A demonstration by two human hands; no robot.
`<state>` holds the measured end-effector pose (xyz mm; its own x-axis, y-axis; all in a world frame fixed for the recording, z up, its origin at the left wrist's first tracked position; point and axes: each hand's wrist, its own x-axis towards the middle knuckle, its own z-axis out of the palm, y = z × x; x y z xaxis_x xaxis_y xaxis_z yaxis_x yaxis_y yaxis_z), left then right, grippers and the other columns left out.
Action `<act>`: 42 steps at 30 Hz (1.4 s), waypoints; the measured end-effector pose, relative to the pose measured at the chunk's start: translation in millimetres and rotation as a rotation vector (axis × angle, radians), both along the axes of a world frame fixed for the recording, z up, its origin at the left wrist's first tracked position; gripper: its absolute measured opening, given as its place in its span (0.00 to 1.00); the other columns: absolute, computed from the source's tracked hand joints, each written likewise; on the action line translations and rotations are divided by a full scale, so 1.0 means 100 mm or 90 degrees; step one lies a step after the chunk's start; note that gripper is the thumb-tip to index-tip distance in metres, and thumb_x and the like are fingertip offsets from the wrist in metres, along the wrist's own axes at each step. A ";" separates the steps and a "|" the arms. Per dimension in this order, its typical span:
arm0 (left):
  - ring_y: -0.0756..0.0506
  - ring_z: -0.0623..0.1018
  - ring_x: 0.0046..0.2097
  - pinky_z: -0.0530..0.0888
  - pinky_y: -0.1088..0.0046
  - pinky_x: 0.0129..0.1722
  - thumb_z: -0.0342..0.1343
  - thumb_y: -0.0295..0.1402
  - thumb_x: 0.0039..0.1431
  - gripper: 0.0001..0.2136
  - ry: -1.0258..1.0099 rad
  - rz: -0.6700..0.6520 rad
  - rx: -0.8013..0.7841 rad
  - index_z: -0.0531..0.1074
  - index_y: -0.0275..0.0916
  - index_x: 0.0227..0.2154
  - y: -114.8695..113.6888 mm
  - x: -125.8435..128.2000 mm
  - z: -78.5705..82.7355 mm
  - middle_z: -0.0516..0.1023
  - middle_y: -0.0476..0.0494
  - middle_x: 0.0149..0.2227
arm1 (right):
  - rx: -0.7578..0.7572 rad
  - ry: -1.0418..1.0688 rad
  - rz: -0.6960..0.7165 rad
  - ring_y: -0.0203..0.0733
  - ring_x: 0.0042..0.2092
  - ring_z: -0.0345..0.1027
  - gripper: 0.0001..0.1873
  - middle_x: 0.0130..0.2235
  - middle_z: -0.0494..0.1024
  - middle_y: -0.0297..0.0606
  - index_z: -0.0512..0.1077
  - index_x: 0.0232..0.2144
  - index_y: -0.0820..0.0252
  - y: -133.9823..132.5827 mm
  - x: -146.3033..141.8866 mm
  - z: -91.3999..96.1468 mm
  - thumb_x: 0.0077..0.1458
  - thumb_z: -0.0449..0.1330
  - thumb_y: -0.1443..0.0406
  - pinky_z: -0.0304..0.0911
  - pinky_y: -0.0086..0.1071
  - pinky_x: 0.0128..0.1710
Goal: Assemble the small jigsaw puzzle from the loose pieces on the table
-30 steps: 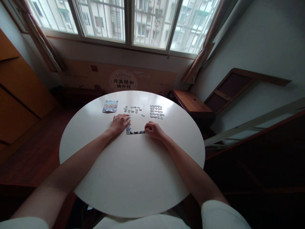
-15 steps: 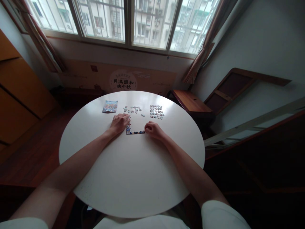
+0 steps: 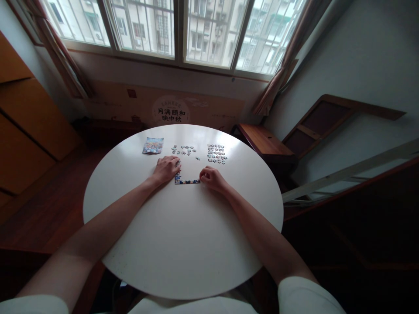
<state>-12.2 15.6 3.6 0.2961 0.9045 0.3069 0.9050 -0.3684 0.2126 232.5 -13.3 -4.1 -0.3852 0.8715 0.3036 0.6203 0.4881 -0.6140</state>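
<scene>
While the left hand (image 3: 167,167) rests, fingers bent, on the left arm of the L-shaped strip (image 3: 187,182), the right hand (image 3: 210,176) curls at its near right end; whether either grips a piece, I cannot tell. On the worktop (image 3: 183,240), two sides stand joined. Beyond lie scattered pieces (image 3: 183,147) and neat rows (image 3: 216,153), unattached to it, and a packet (image 3: 153,145).

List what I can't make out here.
Head view, right hand: its curled grip hides whether it holds a piece.
Head view, puzzle border: left hand covers part of its left side.
Head view, loose pieces: pictures too small to read.
Head view, left sleeve: cut off by the bottom edge.
</scene>
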 end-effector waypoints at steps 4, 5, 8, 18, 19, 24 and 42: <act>0.38 0.69 0.54 0.64 0.59 0.52 0.46 0.40 0.63 0.17 0.006 0.002 0.000 0.72 0.43 0.51 0.00 0.00 0.00 0.71 0.42 0.56 | 0.002 0.006 0.001 0.31 0.28 0.60 0.09 0.30 0.69 0.32 0.75 0.26 0.60 0.01 0.00 -0.02 0.47 0.55 0.73 0.54 0.27 0.32; 0.38 0.69 0.54 0.64 0.59 0.52 0.46 0.40 0.63 0.17 0.004 0.005 -0.001 0.72 0.43 0.50 0.00 0.00 0.00 0.71 0.42 0.56 | 0.001 0.007 0.002 0.31 0.28 0.60 0.09 0.30 0.70 0.32 0.75 0.26 0.60 0.01 0.00 -0.03 0.47 0.55 0.73 0.54 0.27 0.32; 0.38 0.70 0.53 0.64 0.59 0.51 0.47 0.40 0.63 0.17 -0.002 0.018 -0.001 0.72 0.43 0.50 -0.01 0.01 0.01 0.70 0.40 0.56 | -0.004 0.009 -0.002 0.31 0.28 0.60 0.09 0.30 0.70 0.32 0.75 0.26 0.61 0.01 0.01 -0.03 0.47 0.55 0.73 0.54 0.26 0.31; 0.37 0.70 0.51 0.65 0.59 0.49 0.47 0.43 0.63 0.19 0.000 0.021 0.007 0.71 0.41 0.52 0.05 0.00 -0.03 0.70 0.37 0.50 | -0.022 0.018 -0.005 0.31 0.28 0.61 0.09 0.30 0.69 0.32 0.75 0.26 0.61 -0.05 -0.01 0.06 0.48 0.56 0.74 0.55 0.27 0.31; 0.37 0.70 0.50 0.65 0.59 0.49 0.47 0.43 0.63 0.19 0.000 0.020 0.008 0.71 0.42 0.52 0.06 0.00 -0.04 0.71 0.37 0.50 | -0.023 0.018 -0.006 0.31 0.28 0.61 0.09 0.30 0.69 0.32 0.75 0.26 0.61 -0.06 -0.01 0.06 0.48 0.56 0.74 0.55 0.27 0.32; 0.37 0.70 0.51 0.64 0.59 0.49 0.47 0.43 0.63 0.20 0.009 0.023 0.006 0.70 0.42 0.52 0.06 0.01 -0.04 0.71 0.38 0.50 | -0.021 0.021 0.000 0.31 0.29 0.61 0.09 0.30 0.69 0.33 0.76 0.26 0.61 -0.04 0.00 0.04 0.49 0.56 0.73 0.56 0.27 0.32; 0.37 0.70 0.51 0.64 0.58 0.49 0.48 0.43 0.62 0.17 0.006 0.019 0.013 0.71 0.44 0.49 0.06 0.02 -0.07 0.71 0.38 0.49 | 0.060 0.041 -0.003 0.37 0.32 0.66 0.11 0.34 0.76 0.40 0.78 0.35 0.60 0.47 0.00 0.40 0.58 0.56 0.64 0.62 0.33 0.36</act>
